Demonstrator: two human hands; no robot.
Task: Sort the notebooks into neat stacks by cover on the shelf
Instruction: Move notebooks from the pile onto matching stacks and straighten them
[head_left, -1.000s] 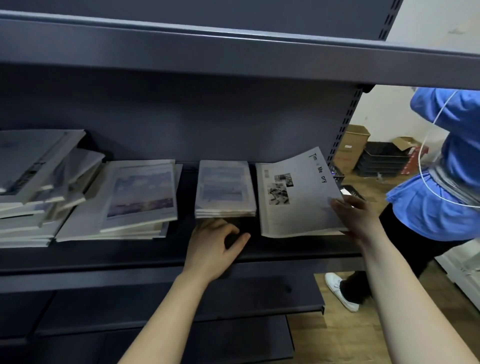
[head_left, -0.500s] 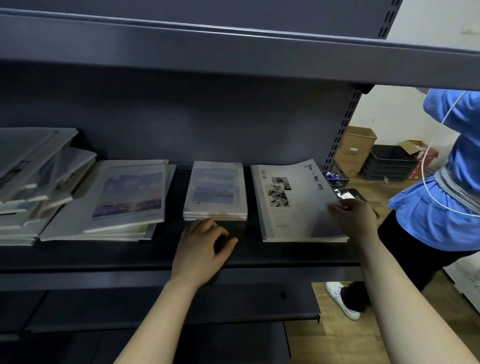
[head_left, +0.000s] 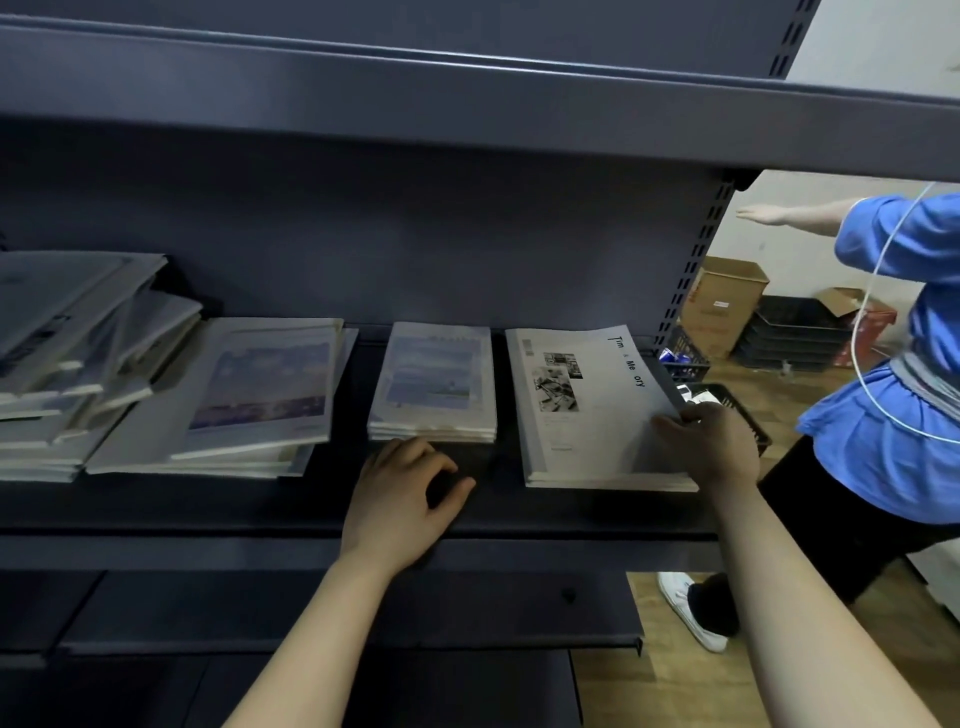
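On the dark shelf (head_left: 208, 509) lie several groups of notebooks. A grey notebook printed "Time Memory" (head_left: 587, 415) tops a flat stack at the right. My right hand (head_left: 711, 447) grips its right edge. A small neat stack with pale blue picture covers (head_left: 434, 384) sits in the middle. Just in front of it, my left hand (head_left: 405, 499) rests on the shelf, loosely curled and holding nothing. Further left is a looser stack of larger picture-cover notebooks (head_left: 260, 384). A messy, slanting pile (head_left: 67, 353) fills the far left.
An upper shelf board (head_left: 467, 88) hangs low overhead and a lower shelf (head_left: 311, 608) juts out below. Right of the rack stands a person in a blue top (head_left: 893, 364). A cardboard box (head_left: 722, 296) and black trays (head_left: 800, 332) sit on the floor behind.
The grey notebook was tilted up in my right hand and now lies flat on its stack. My left hand stayed on the shelf. The person at right raised an arm.
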